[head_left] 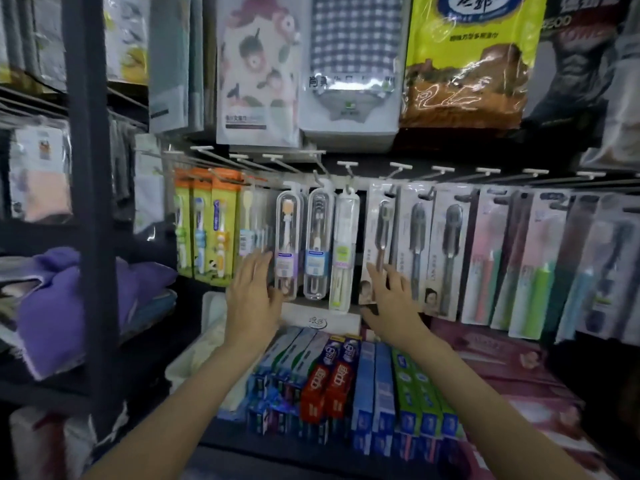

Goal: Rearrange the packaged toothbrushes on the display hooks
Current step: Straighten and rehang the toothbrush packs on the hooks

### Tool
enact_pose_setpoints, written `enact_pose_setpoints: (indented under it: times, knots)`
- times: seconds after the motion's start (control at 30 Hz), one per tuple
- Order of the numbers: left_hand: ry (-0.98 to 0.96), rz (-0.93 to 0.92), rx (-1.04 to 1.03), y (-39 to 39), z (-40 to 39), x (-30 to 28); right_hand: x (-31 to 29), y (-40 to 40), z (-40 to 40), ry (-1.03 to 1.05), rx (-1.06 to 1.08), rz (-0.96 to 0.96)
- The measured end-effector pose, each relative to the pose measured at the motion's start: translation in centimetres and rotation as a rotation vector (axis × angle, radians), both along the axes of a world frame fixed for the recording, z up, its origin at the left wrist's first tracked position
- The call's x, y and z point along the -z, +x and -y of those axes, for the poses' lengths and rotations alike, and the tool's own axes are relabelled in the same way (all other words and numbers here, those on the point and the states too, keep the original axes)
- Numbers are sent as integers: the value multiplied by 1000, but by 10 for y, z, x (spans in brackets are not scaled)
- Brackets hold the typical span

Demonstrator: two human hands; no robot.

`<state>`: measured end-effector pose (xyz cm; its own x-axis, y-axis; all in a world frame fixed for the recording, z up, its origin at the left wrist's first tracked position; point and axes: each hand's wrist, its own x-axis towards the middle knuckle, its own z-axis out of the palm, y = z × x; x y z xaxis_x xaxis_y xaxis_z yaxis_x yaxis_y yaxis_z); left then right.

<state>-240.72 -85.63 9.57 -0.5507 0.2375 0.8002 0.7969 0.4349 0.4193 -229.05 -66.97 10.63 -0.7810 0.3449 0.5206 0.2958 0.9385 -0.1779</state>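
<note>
Up close, both hands reach toward a row of packaged toothbrushes hanging from white-tipped hooks (347, 164) on a dark rack. The left hand (251, 299) has its fingers straight and slightly spread, holding nothing; its fingertips lie at the left edge of a clear case (289, 237) with an orange-headed brush inside, and whether they touch it cannot be told. Just right of that case hang a second clear case (318, 237) with a blue label and a third, slimmer one (344, 251) with a green label.

The right hand (393, 301) is also flat, fingers extended and loosely together, gripping nothing. Its fingertips overlap the lower part of a grey card pack (379, 230) that holds a dark brush; contact looks likely but the blur leaves it unsure. More grey card packs (446, 251) hang to the right, then pink and green ones (509, 265) further along.

Left of the left hand hang green-and-orange boxed brushes (207, 230). Below the hands, toothpaste boxes (341, 382) in blue, red and green stand packed side by side on a shelf. Above the hooks hang towel packs (349, 64), one floral and one checked, and a yellow bag (471, 60). A purple cloth (69, 299) lies folded on the shelf at far left, behind a black post (91, 202).
</note>
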Motion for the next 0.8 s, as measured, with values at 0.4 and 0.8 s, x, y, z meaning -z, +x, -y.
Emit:
enact_pose_setpoints:
  times: [0.4,0.8]
  knots:
    - [-136,-44,133,-65,71,-7,13,-34,80,-373,170,-99]
    - [12,244,63,-109,81,-15,-7,-83,110,-184,-89,-265]
